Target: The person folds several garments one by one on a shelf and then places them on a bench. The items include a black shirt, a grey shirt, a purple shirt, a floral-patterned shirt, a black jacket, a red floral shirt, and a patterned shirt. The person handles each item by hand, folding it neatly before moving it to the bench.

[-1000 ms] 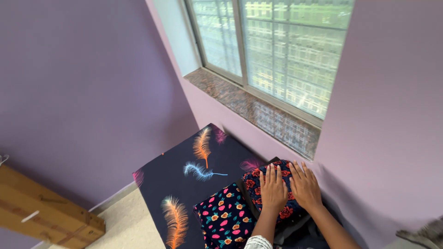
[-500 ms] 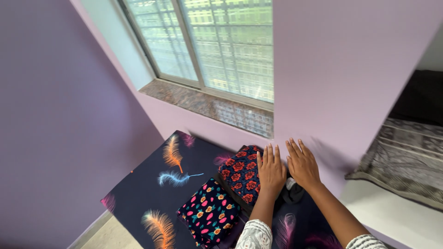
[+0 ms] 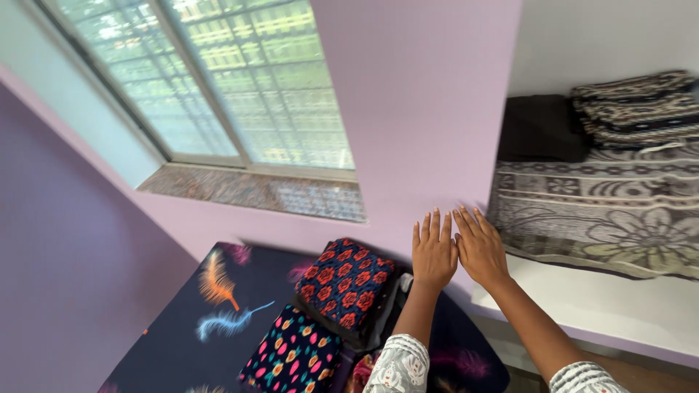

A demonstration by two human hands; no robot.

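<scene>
My patterned sleeves sit at the bottom edge, both forearms reaching up and away from me. Left hand (image 3: 434,251) is flat, palm down, fingers straight and close together, holding nothing. Right hand (image 3: 478,246) same: flat, fingers extended, empty. The two hands are side by side, inner edges touching or nearly so; can't tell if they actually press together. Both hover in the air in front of the lilac wall (image 3: 422,116), can't tell if the fingertips touch it.

Just below and left of my left hand: a folded cloth with red flowers on dark blue (image 3: 344,282), resting on top of a pile. Next to it, nearer me, a folded black cloth with small pink and yellow flowers (image 3: 295,358). Some dark and pale fabric is tucked between the pile and my left arm, too hidden to name. All of it lies on a dark navy bedsheet with orange and blue feather prints (image 3: 196,335).

Right of my right hand: a white shelf (image 3: 619,302), near my wrist. On it a grey floral blanket (image 3: 604,218), folded, with a dark brown folded cloth (image 3: 542,127) and a striped folded stack (image 3: 637,105) on top, further back.

Far left: a barred window (image 3: 218,80) with a speckled stone sill (image 3: 255,193).
</scene>
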